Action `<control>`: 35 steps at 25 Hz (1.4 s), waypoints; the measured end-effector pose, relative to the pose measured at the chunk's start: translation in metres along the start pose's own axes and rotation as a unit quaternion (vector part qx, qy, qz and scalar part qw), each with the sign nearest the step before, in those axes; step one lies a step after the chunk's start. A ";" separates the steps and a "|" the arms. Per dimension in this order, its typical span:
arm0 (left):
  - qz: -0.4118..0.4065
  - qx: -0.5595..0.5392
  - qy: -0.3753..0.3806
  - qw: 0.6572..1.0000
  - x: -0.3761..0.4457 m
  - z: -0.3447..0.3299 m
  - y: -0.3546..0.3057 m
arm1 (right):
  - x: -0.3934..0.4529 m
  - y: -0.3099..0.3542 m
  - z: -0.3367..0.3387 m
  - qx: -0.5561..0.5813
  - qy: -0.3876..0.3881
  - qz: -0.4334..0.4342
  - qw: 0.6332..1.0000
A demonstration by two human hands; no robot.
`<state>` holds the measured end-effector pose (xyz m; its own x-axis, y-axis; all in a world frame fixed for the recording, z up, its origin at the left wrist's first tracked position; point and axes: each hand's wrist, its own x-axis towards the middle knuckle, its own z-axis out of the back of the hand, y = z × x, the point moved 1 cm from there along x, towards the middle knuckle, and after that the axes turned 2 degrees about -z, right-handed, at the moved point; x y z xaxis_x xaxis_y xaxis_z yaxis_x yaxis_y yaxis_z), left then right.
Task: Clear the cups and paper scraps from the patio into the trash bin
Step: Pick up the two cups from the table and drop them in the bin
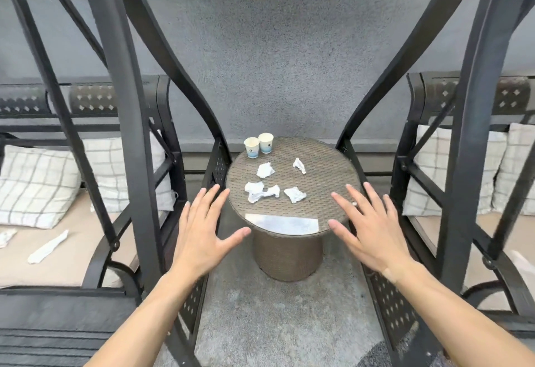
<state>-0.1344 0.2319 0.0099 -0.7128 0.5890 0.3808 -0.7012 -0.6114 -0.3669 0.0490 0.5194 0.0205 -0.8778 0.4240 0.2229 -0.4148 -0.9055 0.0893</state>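
Note:
Two white paper cups with blue prints, one [251,147] left of the other [265,143], stand upright at the far left of a round wicker table [324,181]. Several crumpled white paper scraps lie on the tabletop: one [265,170] near the cups, one [300,165] to its right, a larger one [260,191] and another [294,194] nearer me. My left hand [202,227] hovers open at the table's near-left edge. Over the near-right edge, my right hand [373,227] is spread open. Neither holds anything. No trash bin is in view.
Black metal swing-bench frames [130,134] flank the table on both sides, with checked pillows [37,185] on beige seat cushions. Paper scraps [47,248] lie on the left seat. A grey rough wall stands behind. The floor between the benches is grey carpet [275,308].

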 end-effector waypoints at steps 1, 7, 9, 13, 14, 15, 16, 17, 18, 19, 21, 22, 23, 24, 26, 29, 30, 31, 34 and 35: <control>0.008 -0.003 0.003 1.000 0.010 -0.006 0.001 | 0.012 -0.006 -0.003 -0.001 0.006 0.007 1.000; 0.052 -0.023 0.009 0.998 0.076 -0.047 0.034 | 0.096 -0.021 -0.029 0.027 0.019 0.013 0.999; 0.048 -0.032 0.005 0.998 0.102 -0.061 0.049 | 0.128 -0.018 -0.038 0.047 0.026 0.016 0.998; 0.052 -0.051 0.012 0.997 0.172 -0.092 0.086 | 0.199 -0.009 -0.059 0.062 0.031 0.020 0.997; 0.052 -0.057 0.018 0.997 0.190 -0.099 0.093 | 0.217 -0.006 -0.063 0.065 0.028 0.015 0.997; 0.054 -0.063 0.024 0.996 0.208 -0.105 0.101 | 0.236 -0.002 -0.068 0.068 0.027 0.010 0.997; 0.054 -0.066 0.030 0.996 0.223 -0.111 0.108 | 0.253 0.001 -0.071 0.069 0.026 0.007 0.997; 0.053 -0.069 0.038 0.996 0.238 -0.116 0.117 | 0.270 0.006 -0.077 0.073 0.025 0.001 0.997; 0.051 -0.071 0.046 0.995 0.251 -0.121 0.124 | 0.284 0.011 -0.083 0.080 0.023 -0.005 0.997; 0.052 -0.073 0.053 0.995 0.263 -0.126 0.129 | 0.296 0.016 -0.089 0.088 0.020 -0.008 0.996; 0.063 -0.076 0.067 0.993 0.286 -0.135 0.140 | 0.316 0.025 -0.103 0.102 0.024 -0.007 0.995; 0.070 -0.079 0.075 0.992 0.295 -0.140 0.145 | 0.325 0.028 -0.110 0.106 0.031 -0.006 0.994; 0.074 -0.082 0.082 0.990 0.302 -0.144 0.147 | 0.334 0.030 -0.116 0.110 0.036 -0.004 0.993; 0.076 -0.082 0.087 0.990 0.308 -0.149 0.149 | 0.342 0.032 -0.121 0.115 0.041 -0.003 0.992; 0.082 -0.080 0.086 0.990 0.320 -0.160 0.154 | 0.359 0.033 -0.133 0.131 0.045 -0.006 0.990; 0.088 -0.082 0.079 0.990 0.328 -0.184 0.163 | 0.380 0.029 -0.161 0.171 0.059 -0.001 0.983; 0.095 -0.082 0.078 0.989 0.331 -0.195 0.166 | 0.388 0.027 -0.175 0.177 0.064 0.005 0.982; 0.109 -0.083 0.078 0.988 0.334 -0.207 0.171 | 0.396 0.024 -0.189 0.180 0.073 0.010 0.981; 0.165 -0.086 0.094 0.978 0.342 -0.245 0.184 | 0.421 0.013 -0.234 0.175 0.113 0.004 0.978; 0.177 -0.089 0.101 0.975 0.348 -0.254 0.187 | 0.430 0.009 -0.246 0.174 0.123 -0.003 0.977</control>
<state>-0.5175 0.4565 -0.1419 -0.8866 0.4612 0.0359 -0.3901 -0.7037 -0.5938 -0.3913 0.6968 -0.1220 -0.9247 0.3804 -0.0147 -0.3503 -0.8353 0.4238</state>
